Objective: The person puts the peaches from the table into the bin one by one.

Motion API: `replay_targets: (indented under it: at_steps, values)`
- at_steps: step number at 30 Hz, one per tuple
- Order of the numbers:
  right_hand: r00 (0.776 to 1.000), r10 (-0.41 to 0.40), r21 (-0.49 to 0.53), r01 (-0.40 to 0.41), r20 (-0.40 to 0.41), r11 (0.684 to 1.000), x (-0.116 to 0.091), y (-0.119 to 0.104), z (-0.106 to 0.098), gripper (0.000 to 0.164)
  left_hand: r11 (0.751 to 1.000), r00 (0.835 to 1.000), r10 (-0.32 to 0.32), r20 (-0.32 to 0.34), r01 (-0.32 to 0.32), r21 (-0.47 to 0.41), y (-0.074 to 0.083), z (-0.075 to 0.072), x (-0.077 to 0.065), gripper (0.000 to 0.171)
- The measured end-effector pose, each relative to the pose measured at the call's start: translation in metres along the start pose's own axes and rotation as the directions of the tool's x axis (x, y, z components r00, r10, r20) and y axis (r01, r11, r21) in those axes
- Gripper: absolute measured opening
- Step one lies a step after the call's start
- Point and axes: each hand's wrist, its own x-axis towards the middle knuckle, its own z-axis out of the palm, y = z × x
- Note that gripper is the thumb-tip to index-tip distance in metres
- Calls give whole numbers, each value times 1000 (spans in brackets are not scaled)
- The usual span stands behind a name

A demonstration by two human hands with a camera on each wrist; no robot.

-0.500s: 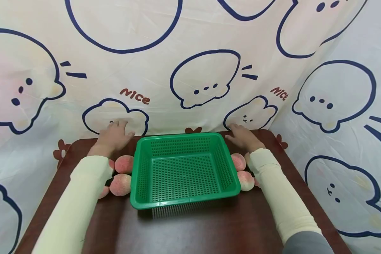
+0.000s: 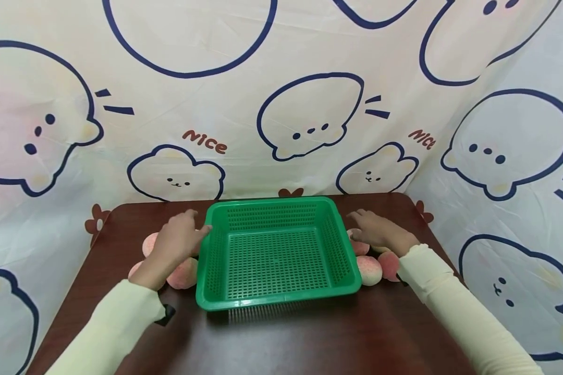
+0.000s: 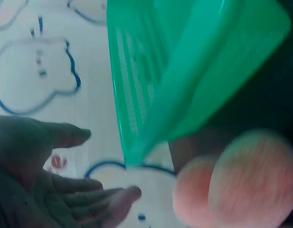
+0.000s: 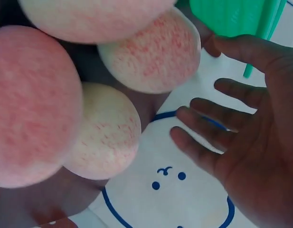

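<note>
Peaches [image 2: 183, 273], round, pink to pale cream: two groups on the dark brown desk [image 2: 281, 344], one on either side of the green basket [image 2: 277, 299].

Left hand [image 2: 175, 240]: fingers extended, thumb well apart, nothing held; poised over the left group. Right hand [image 2: 377, 232]: fingers spread, nothing held; over the far end of the right group, contact with the nearest peach not determinable.

Handling, in judgement: one fruit per hand seems best, fingers round the far side, thumb round the near, pressure light. The round form likely rolls if pushed sideways; a straight lift should spare the neighbours.

Surroundings: basket with slotted walls and raised rim, between the hands. Its sides stand just beside the inner fruit and narrow the approach; adjoining fruit crowds the rest. Black item [image 2: 166, 314] at the left cuff [image 2: 145, 302]. Beyond the desk, pale cloth [image 2: 244, 114] printed with blue-outlined cartoon animals.
</note>
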Motion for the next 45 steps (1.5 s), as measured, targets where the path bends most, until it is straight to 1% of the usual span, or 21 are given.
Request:
replay_targets:
  at_steps: [2, 4, 8, 11, 14, 17, 22, 24, 26, 31, 34, 37, 40, 43, 45]
  values:
    - [1000, 8, 1, -8, 21, 1000, -4, -2, 4, 60, 1000, 1000, 2, -10, -2, -1, 6, 7, -9, 68]
    - [999, 23, 2, -23, 25, 1000, -7, -4, 9, 63, 1000, 1000, 7, -18, -7, 7, 9, 11, -14, 63]
    - [999, 31, -4, -31, -8, 1000, -6, -7, 20, 73, 1000, 1000, 15, -12, -14, 19, 11, 19, -17, 50]
    - [999, 27, -4, -28, -46, 1000, -5, -10, 25, 74, 1000, 1000, 22, -6, -22, 14, 11, 27, -17, 44]
    - [997, 38, -21, -39, -72, 999, -4, -13, 30, 67, 999, 999, 33, -13, -33, 3, 10, 34, -16, 37]
    - [993, 56, -43, -61, -100, 997, -5, -19, 34, 57, 999, 999, 29, -20, -30, -21, 8, 38, -15, 26]
    - [982, 108, -79, -121, -152, 990, 0, -25, 41, 43, 998, 1000, 12, -8, -12, -65, 6, 38, -13, 6]
    - [980, 121, -80, -135, -158, 988, 3, -24, 43, 40, 997, 1000, 11, 1, -10, -76, 7, 37, -13, 4]
    - [980, 125, -72, -137, -155, 988, 6, -23, 45, 37, 997, 1000, 16, 4, -15, -77, 7, 36, -13, 5]
    - [986, 108, 34, -104, -128, 994, 7, -22, 42, 37, 998, 1000, 28, 13, -27, -61, 8, 35, -13, 6]
    - [991, 66, 79, -57, -115, 995, 7, -22, 40, 33, 998, 1000, 26, 17, -26, -51, 8, 35, -12, 8]
    - [994, 42, 76, -34, -105, 997, 8, -22, 38, 27, 999, 999, 29, 19, -28, -42, 9, 35, -12, 9]
    - [994, 33, 64, -26, -106, 998, 8, -20, 40, 25, 999, 999, 34, 16, -34, -34, 8, 36, -12, 9]
    - [990, -18, 61, 26, -139, 998, 7, -19, 44, 23, 999, 999, 38, 16, -37, -36, 8, 37, -13, 8]
    - [983, -59, 64, 70, -173, 995, 6, -18, 47, 19, 998, 999, 41, 19, -41, -39, 7, 36, -13, 9]
